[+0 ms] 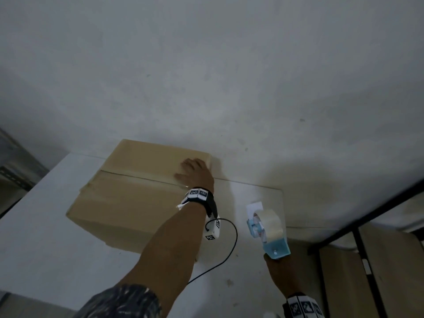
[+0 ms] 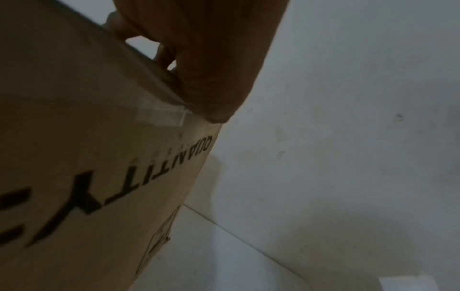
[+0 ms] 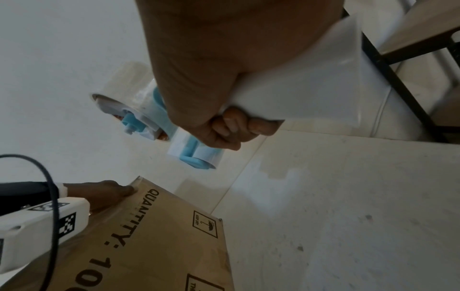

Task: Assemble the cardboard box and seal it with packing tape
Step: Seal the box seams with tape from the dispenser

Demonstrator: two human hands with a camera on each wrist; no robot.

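While the cardboard box (image 1: 128, 193) is sitting closed on the white desk (image 1: 41, 244), pushed up against the far wall (image 1: 206, 65), its top is being pressed down at the far right corner by the left hand (image 1: 195, 173), fingers laid flat and slightly spread over the flap. Clear tape (image 2: 161, 116) is being seen folded over that edge, just above the printed word QUANTITY. Off to the right, apart from the box, the blue tape dispenser (image 1: 267, 230) is being gripped by the right hand (image 3: 211, 94), fingers (image 3: 239, 128) curled tight round its handle.
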